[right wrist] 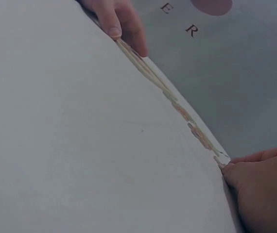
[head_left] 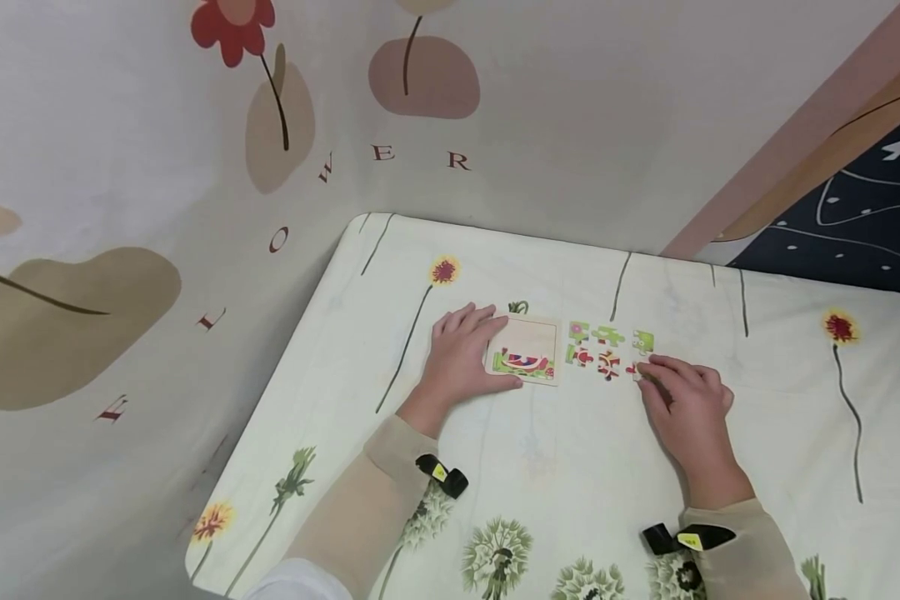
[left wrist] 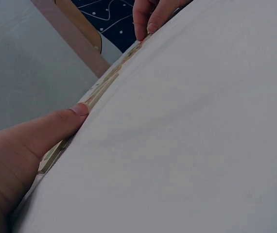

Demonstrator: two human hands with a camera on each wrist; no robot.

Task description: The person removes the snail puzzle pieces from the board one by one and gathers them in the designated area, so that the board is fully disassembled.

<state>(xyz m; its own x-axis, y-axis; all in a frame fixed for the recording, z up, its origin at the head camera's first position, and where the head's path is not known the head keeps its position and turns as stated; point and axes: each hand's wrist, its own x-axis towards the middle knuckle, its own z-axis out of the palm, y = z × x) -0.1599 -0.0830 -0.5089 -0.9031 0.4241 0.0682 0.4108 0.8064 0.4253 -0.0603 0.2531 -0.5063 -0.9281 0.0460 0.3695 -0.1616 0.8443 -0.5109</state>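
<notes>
A square wooden puzzle tray lies on the table, with a strip of joined, colourful pieces along its near edge. My left hand holds the tray from its left side, index finger at the top corner and thumb along the near edge; the thumb shows at that edge in the left wrist view. Several loose jigsaw pieces with green and red print lie in two rows right of the tray. At the near right of these rows, my right hand pinches a puzzle piece between thumb and index finger, which partly hide it.
A pale cloth with flower and dandelion print covers the table. Behind and to the left hangs a light curtain with letters and flowers. Dark patterned fabric is at the back right. Each wrist wears a black camera band.
</notes>
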